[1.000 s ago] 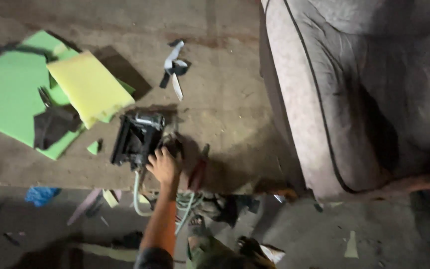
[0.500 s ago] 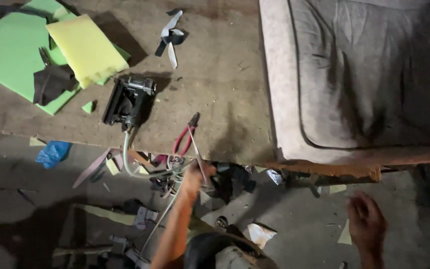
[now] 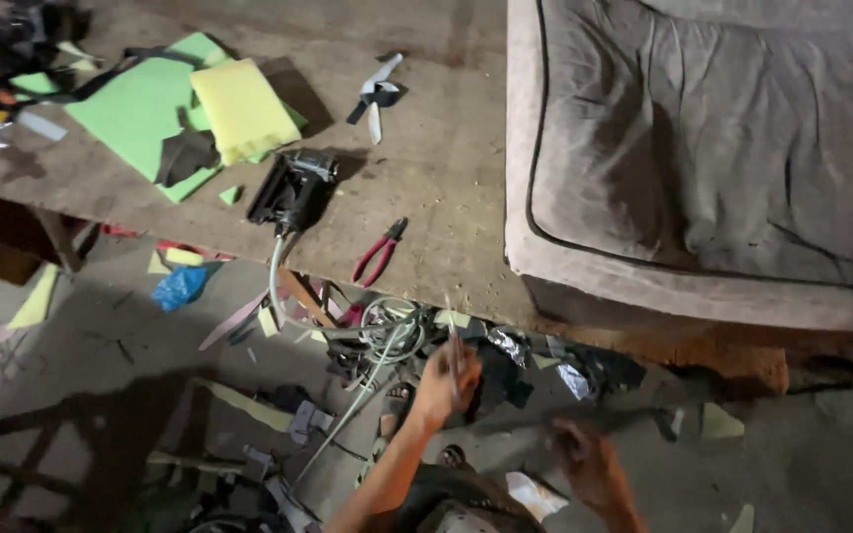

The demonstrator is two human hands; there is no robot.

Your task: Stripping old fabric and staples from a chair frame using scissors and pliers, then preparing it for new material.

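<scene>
Below the table's front edge, near the bottom middle of the frame, the left hand (image 3: 443,380) is closed around a thin pale stick (image 3: 454,331) that points up toward the tabletop. Lower right of it, the right hand (image 3: 584,462) is blurred; whether its fingers are spread or curled cannot be told, and nothing shows in it. Just left of the stick, a coil of pale hose (image 3: 387,331) hangs from a black power tool (image 3: 293,190) lying on the wooden table (image 3: 446,168). Red-handled pliers (image 3: 379,252) lie near the table's front edge, above the left hand. Green and yellow foam sheets (image 3: 199,109) sit at upper left, and a grey cushion (image 3: 703,148) fills the upper right.
</scene>
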